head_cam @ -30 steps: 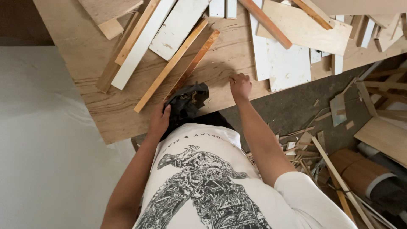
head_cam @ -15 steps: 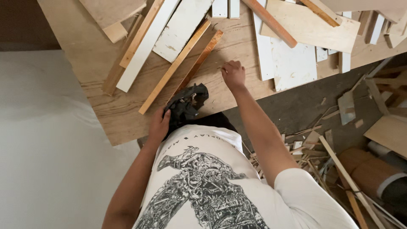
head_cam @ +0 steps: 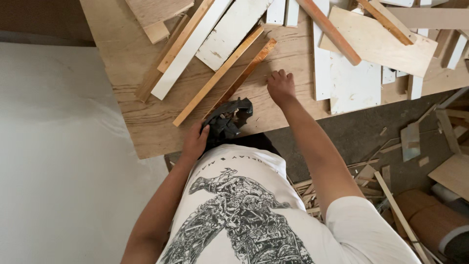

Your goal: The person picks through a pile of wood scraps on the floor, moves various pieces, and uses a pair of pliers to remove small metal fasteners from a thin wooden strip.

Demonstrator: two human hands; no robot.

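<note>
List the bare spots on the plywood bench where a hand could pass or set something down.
Bare plywood at the near left corner, between the slanted strips and the bench edge. A smaller patch lies around the right hand, up to the white panel. The far half is crowded with boards; the left hand and black bag take the near edge.

Crumpled black plastic bag (head_cam: 230, 120) at plywood table (head_cam: 141, 122) edge

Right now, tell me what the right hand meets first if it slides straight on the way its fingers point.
Probably the reddish-brown wooden strip: the right hand lies flat on the plywood table, fingers pointing up-left toward the strip's top end just ahead.
</note>
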